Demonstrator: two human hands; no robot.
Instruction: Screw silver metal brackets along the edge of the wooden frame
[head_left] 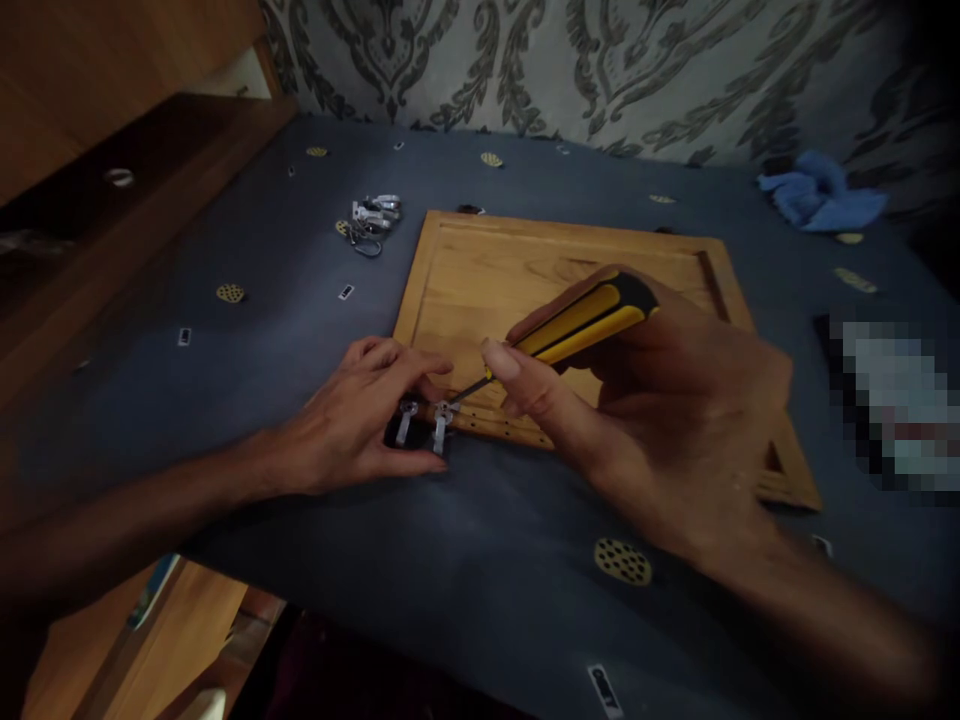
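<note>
The right hand (675, 410) pinches a yellow-and-black screwdriver (583, 322), its shaft angling down to a metal fitting (441, 432) between the parted thumb and fingers of the left hand (356, 415). Beneath the right hand lies the wooden board (487, 290), with more metal pieces (373, 216) beyond the left

Dark tabletop (480, 560) carries wooden panel (480, 290); metal pieces (373, 214); blue cloth (825, 198).

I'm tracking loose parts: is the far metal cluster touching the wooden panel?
Apart. The head view shows a strip of tablecloth between the metal cluster and the wooden panel.
</note>
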